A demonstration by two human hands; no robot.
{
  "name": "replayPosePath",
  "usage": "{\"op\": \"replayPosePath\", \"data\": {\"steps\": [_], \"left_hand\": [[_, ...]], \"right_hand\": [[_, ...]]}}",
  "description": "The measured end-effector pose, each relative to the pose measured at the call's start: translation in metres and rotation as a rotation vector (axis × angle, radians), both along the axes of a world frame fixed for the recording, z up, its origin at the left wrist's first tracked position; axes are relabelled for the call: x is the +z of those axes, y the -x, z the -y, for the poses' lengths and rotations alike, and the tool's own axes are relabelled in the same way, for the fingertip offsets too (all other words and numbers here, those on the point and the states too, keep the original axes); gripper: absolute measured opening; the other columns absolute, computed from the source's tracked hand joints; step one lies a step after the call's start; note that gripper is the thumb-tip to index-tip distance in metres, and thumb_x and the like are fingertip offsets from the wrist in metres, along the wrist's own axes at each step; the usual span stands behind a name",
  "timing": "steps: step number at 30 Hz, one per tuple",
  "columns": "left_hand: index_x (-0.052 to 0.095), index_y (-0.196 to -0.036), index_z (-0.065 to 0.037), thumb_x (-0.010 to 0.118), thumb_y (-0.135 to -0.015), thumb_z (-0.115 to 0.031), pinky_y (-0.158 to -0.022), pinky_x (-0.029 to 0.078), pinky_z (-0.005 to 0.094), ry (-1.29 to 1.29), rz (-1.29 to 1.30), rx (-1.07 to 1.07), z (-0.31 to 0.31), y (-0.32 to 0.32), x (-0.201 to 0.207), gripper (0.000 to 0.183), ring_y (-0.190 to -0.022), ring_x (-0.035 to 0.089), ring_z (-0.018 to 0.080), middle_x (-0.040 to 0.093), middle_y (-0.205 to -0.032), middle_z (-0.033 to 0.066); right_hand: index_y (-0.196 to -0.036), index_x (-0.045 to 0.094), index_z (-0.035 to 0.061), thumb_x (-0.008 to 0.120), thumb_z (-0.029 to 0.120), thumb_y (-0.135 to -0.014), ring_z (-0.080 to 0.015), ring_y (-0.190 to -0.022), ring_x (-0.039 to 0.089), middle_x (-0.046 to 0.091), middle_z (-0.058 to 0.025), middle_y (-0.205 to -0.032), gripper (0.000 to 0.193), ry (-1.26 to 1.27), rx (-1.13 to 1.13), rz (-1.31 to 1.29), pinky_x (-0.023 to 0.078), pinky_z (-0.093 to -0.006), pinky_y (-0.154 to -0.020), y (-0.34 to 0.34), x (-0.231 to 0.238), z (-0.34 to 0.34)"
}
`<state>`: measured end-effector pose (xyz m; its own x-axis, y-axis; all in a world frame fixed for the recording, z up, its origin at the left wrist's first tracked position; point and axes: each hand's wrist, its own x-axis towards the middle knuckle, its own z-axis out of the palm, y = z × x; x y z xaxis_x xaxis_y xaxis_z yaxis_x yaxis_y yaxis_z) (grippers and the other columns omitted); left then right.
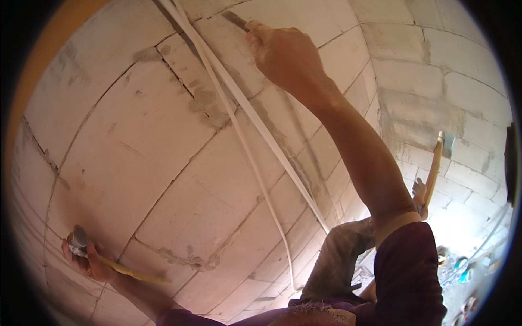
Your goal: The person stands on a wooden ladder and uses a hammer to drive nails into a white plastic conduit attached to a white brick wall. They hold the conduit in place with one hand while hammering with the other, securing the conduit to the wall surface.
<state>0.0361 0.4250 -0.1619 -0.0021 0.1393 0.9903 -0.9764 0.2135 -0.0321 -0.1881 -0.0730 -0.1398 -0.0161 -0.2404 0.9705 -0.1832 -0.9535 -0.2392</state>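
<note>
My right hand (288, 57) is raised at the top of the view, its fingers closed round a flat grey metal bar (236, 22). The bar's far end lies close to the block wall (157, 141); I cannot tell whether it touches. Low at the left, my left hand (89, 261) grips a hammer near its grey head (80, 236). The hammer's yellow handle (136, 271) extends from that hand toward the right, along the forearm. Most of the left fingers are hidden behind the head and palm.
Two pale conduits (255, 114) slant down the wall. Dark joints and mortar smears cross the blocks. Right of my arm are a trousered leg (337, 261) and a wooden piece (434, 168), a hand or foot beside it. Several coloured round things (462, 266) lie low at the right.
</note>
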Motion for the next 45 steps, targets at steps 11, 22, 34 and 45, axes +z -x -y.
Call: {"op": "replayPosePath", "data": {"steps": [11, 22, 34, 45], "left_hand": [[0.052, -0.141, -0.005, 0.06, -0.085, 0.009, -0.064, 0.046, 0.0244, 0.002, -0.041, -0.023, -0.007, -0.002, -0.005, 0.058, -0.085, 0.054, 0.0146, 0.061, -0.123, 0.0111], [0.052, -0.14, -0.005, 0.06, -0.086, 0.01, -0.066, 0.046, 0.0262, 0.038, -0.067, -0.066, -0.002, 0.005, -0.004, 0.056, -0.081, 0.053, 0.0135, 0.061, -0.111, 0.01], [0.054, -0.137, -0.003, 0.062, -0.086, 0.009, -0.067, 0.047, 0.0263, 0.018, 0.025, 0.05, 0.012, 0.012, 0.008, 0.053, -0.081, 0.055, 0.0166, 0.062, -0.109, 0.0125], [0.058, -0.134, -0.002, 0.064, -0.087, 0.007, -0.072, 0.047, 0.028, -0.04, 0.016, 0.158, 0.029, 0.017, 0.008, 0.048, -0.084, 0.056, 0.0177, 0.062, -0.112, 0.012]], "right_hand": [[-0.117, 0.068, 0.0045, 0.046, 0.027, -0.101, -0.0366, -0.092, 0.069, 0.073, -0.0187, -0.092, 0.035, -0.113, 0.114, -0.145, 0.055, -0.0479, -0.083, -0.01, 0.022, 0.004], [-0.102, 0.07, 0.0016, 0.052, 0.022, -0.095, -0.0382, -0.083, 0.071, 0.072, -0.023, -0.089, 0.028, 0.032, 0.025, -0.19, 0.057, -0.0484, -0.075, -0.04, 0.076, 0.02], [-0.111, 0.067, 0.0013, 0.049, 0.019, -0.095, -0.0405, -0.086, 0.071, 0.072, -0.024, -0.092, 0.03, -0.19, 0.062, -0.487, 0.057, -0.0504, -0.08, -0.001, -0.019, 0.014], [-0.118, 0.068, -0.0014, 0.065, 0.027, -0.094, -0.0216, -0.047, 0.059, 0.064, -0.0127, -0.067, 0.038, -0.987, 0.432, -0.363, 0.047, -0.0333, -0.047, 0.118, -0.244, 0.015]]}}
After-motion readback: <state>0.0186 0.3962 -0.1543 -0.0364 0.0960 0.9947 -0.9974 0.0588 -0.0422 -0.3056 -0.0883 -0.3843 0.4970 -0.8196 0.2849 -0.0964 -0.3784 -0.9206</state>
